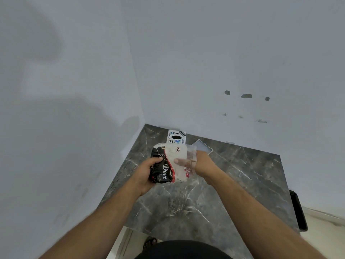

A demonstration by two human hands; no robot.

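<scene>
black-white pack [169, 168], left hand [146, 173] gripping, right hand [200, 162] pinching

A dark marble tabletop [205, 206] sits in a corner between white walls [224, 53]. A stickered white box [176, 135] with a black oval opening stands at the far edge. A shallow white tray [204, 147] lies near it, to the right. A black object [298, 210] sits at the tabletop's right edge.
</scene>
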